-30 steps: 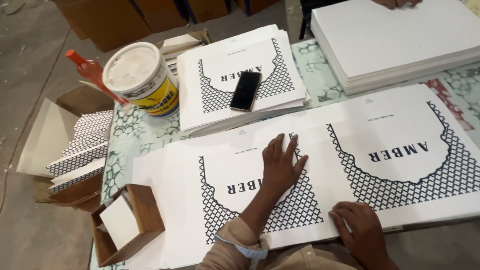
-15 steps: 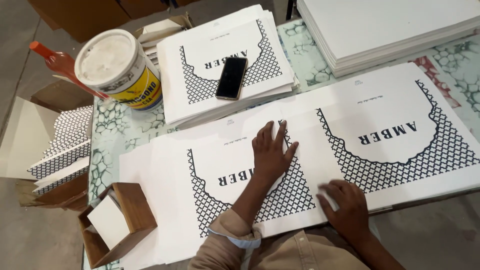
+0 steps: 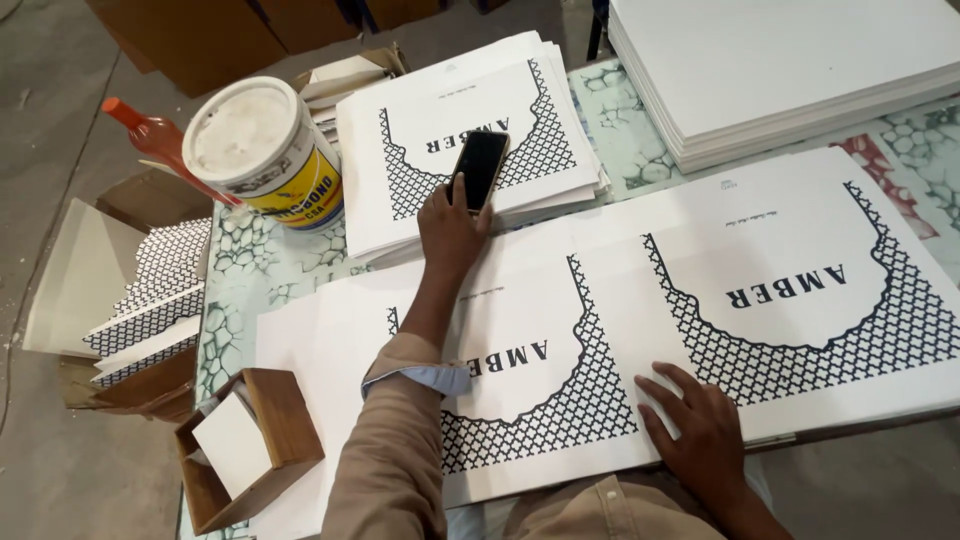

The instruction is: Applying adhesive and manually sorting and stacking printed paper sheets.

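My left hand (image 3: 450, 225) reaches forward and closes its fingers on the near end of a black phone (image 3: 482, 165). The phone lies on a stack of white sheets (image 3: 440, 110) printed with a black lattice border. My right hand (image 3: 700, 430) rests flat, fingers spread, on the near edge of a large printed sheet (image 3: 780, 230). That sheet lies on the table beside a second one (image 3: 520, 400) under my left forearm.
A white glue bucket (image 3: 265, 150) with a yellow label stands at the left, an orange-capped bottle (image 3: 150, 135) behind it. A thick stack of blank white boards (image 3: 790, 60) sits far right. A small wooden box (image 3: 270, 420) and an open carton of folded printed pieces (image 3: 150, 290) sit at the left.
My left hand lifted off the near printed sheet and moved forward to the phone on the far stack. My right hand stayed on the sheet's near edge.
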